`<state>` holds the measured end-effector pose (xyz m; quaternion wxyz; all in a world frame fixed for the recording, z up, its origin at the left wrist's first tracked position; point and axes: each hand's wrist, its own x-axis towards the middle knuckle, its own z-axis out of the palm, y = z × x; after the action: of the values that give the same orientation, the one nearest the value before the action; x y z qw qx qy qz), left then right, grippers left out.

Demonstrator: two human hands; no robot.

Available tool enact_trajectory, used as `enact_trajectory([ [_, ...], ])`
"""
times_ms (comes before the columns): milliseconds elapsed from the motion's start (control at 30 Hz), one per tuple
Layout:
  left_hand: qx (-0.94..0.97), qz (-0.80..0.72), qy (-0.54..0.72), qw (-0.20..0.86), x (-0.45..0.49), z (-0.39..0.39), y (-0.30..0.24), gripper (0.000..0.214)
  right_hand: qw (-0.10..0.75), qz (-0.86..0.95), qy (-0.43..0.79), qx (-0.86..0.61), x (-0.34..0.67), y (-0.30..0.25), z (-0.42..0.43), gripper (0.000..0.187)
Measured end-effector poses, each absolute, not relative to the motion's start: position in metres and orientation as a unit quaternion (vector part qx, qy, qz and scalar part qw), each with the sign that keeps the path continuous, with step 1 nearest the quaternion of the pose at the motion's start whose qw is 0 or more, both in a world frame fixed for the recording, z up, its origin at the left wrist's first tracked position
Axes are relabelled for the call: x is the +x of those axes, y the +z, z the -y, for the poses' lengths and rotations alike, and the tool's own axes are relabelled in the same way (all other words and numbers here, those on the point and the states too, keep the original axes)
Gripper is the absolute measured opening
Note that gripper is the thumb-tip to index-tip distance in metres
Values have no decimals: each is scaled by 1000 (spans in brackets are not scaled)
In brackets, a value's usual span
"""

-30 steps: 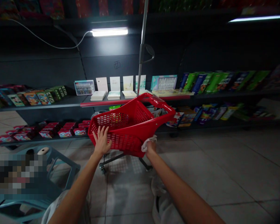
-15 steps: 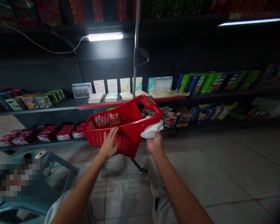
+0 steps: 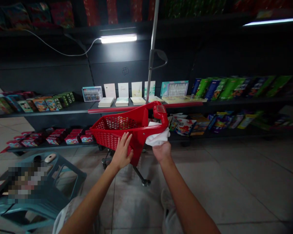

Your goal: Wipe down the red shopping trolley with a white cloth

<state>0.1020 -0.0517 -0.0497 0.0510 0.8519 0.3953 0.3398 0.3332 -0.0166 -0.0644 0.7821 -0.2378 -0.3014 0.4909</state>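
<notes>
Steadying a tilted red plastic shopping basket in front of the lower shelf, the left hand lies open, fingers spread on its perforated side, while the right hand closes around a crumpled white cloth pressed against its smooth moulded rim.

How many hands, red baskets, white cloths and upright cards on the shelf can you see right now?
Hands, the left hand and the right hand: 2
Red plastic basket: 1
White cloth: 1
Upright cards: 4
Total: 8
</notes>
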Motion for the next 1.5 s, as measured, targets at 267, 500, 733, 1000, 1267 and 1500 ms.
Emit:
enact_trajectory([
  [267, 847, -350, 396, 51, 113, 69, -37, 79, 781, 255, 534, -197, 300, -54, 42, 27],
  [500, 799, -363, 478, 34, 117, 79, -30, 67, 760, 312, 499, -275, 283, -72, 48, 28],
  [733, 772, -364, 522, -14, 108, 85, -22, 56, 743, 267, 547, -279, 256, -92, 36, 30],
  [1000, 766, -355, 532, -67, 96, 90, -16, 51, 869, 164, 198, -423, 301, -68, 30, 24],
  [1267, 741, -361, 566, -19, 105, 89, 3, 28, 592, 750, -75, -284, 261, -16, 95, 52],
  [1500, 596, -406, 692, 34, 117, 74, 10, 34, 588, 751, -106, -281, 254, -15, 85, 62],
])
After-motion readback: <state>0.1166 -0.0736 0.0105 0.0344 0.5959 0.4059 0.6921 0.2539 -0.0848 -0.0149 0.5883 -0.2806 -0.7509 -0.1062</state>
